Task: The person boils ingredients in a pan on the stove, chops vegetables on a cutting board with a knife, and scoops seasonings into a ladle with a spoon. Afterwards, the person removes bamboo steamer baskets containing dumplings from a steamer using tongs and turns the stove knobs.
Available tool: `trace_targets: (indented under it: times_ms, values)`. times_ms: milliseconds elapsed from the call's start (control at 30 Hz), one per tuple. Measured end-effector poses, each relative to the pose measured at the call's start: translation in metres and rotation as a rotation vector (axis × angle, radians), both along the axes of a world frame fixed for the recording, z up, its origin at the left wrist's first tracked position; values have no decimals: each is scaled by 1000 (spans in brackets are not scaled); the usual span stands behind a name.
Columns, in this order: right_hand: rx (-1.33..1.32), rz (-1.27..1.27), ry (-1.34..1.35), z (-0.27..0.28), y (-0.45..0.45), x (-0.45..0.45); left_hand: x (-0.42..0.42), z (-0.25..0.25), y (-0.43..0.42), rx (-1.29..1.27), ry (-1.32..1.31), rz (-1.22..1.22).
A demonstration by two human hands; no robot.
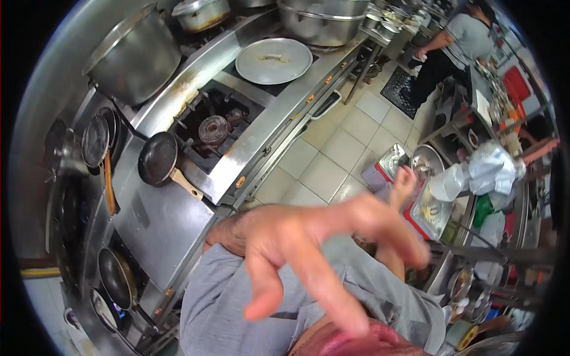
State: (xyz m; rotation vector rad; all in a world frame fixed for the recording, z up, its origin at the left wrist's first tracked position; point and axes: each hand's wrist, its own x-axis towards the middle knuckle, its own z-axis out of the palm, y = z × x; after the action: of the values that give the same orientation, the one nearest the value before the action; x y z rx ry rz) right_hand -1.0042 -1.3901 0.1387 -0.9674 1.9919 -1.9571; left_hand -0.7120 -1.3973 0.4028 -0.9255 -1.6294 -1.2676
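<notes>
My left hand (303,237) is large in the foreground, close to the camera, with its fingers spread and nothing in them. My right hand (404,187) is farther off, low at my side, partly covered by the left. Its fingers look loosely bent and no object shows in it. Nearest to it are a square metal tin (393,159) and a metal bowl (427,160). Past my left arm, a black frying pan (157,159) with a pale wooden handle rests beside a gas burner (214,129), touched by neither hand.
A steel stove counter (163,237) runs along the left, with a large pot (136,56) and a round lid (274,61). Another frying pan (116,276) lies lower left. Shelves with a white plastic bag (491,168) stand right. A person (466,41) stands beyond the tiled floor (323,172).
</notes>
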Motion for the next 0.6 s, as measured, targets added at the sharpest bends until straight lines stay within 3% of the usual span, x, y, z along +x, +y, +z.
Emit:
trace_targets:
  times_ms: [33, 67, 133, 267, 300, 400, 467, 567, 600]
  values:
    - [59, 153, -57, -23, -34, 3, 11, -8, -9, 94, -39, 131]
    - [87, 320, -259, -8, -61, 27, 21, -20, -14, 114, -14, 151]
    - [118, 507, -366, -12, -120, 52, 47, -44, -22, 353, -108, 468]
    - [202, 632, -590, -41, -237, 68, 97, -87, -27, 596, -212, 1084]
    - [224, 636, -715, -52, -265, 68, 106, -99, -25, 638, -147, 1229]
    - [349, 716, -768, -93, -350, 50, 120, -134, -8, 761, 72, 1591]
    - [448, 717, -706, -112, -396, 42, 117, -163, 11, 859, 227, 1670]
    - [562, 691, -595, -146, -447, 10, 87, -211, 33, 1129, 706, 1570]
    - [589, 700, -554, -156, -465, -2, 73, -228, 37, 1157, 748, 1571]
